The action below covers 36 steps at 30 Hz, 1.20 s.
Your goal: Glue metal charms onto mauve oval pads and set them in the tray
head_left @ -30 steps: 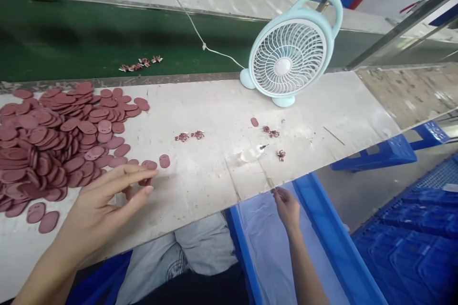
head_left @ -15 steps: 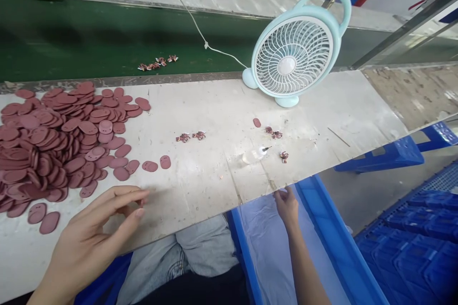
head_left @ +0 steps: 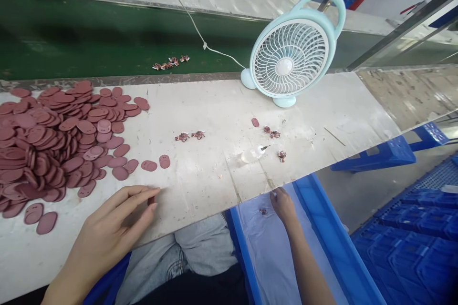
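Observation:
My left hand (head_left: 116, 228) hovers over the front of the table, its thumb and fingers closed on a reddish oval piece (head_left: 151, 199), seen nearly edge-on. Beside that hand lies a large heap of flat reddish oval pieces (head_left: 46, 152), with a few loose ones nearby. My right hand (head_left: 284, 205) is at the table's front edge, above a blue crate (head_left: 322, 219) lined with pale sheeting (head_left: 272, 252). Its fingers are loosely bent and apart, with nothing seen in them. A small brown-and-white figure (head_left: 263, 211) rests on the sheeting left of that hand.
A pale blue fan (head_left: 289, 59) stands at the table's back. Several small brown figures (head_left: 189, 136) lie on the table near a clear needle-tipped bottle (head_left: 253, 154). More figures (head_left: 171, 63) are on the green belt (head_left: 107, 43). Blue crates (head_left: 422, 233) stand at right.
A brown figure now shows on the sheeting beside my right hand. My left hand has moved slightly right with its oval piece. The figures on the belt have shifted right.

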{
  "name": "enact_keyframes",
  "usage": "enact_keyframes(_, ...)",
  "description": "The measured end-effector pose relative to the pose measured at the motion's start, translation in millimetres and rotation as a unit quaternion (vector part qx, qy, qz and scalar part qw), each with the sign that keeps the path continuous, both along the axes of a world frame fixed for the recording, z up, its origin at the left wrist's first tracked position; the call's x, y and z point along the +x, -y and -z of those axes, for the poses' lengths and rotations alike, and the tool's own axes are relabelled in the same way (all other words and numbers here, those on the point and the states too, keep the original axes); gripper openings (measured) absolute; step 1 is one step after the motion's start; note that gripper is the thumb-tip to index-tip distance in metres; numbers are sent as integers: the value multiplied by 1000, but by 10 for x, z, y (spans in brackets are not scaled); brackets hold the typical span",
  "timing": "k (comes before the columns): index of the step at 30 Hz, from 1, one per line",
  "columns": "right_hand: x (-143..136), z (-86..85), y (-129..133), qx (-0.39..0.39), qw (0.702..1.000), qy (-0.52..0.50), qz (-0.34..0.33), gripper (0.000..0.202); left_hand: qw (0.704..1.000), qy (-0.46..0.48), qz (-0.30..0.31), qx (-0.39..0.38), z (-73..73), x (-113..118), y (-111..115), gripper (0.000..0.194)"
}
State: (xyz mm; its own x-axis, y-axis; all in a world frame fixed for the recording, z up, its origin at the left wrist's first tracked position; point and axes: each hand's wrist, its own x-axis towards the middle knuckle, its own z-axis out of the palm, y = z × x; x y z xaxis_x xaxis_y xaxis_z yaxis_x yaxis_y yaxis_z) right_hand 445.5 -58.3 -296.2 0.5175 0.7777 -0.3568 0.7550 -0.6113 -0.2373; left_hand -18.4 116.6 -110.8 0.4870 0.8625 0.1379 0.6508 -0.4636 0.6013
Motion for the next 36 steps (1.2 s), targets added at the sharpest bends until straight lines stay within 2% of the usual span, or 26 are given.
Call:
enact_keyframes(4,48,69,-113,-26,998,23,-44,25,1000,-13,9,6,9,1,1,30)
enact_keyframes(12,157,109,-84,-38,993,42,-107,25,1000,7,14,7,81,14,-9,29)
enact_keyframes(18,257,175,-94,-45,990,50,-126,27,1000,13,19,16,105,-5,-19,29)
enact_keyframes(28,394,301,-104,-7,988,10,-156,28,999,24,19,16,105,21,-28,27)
enact_keyframes(36,428,225,-176,16,987,-59,-149,30,999,19,25,26,143,-3,-30,28)
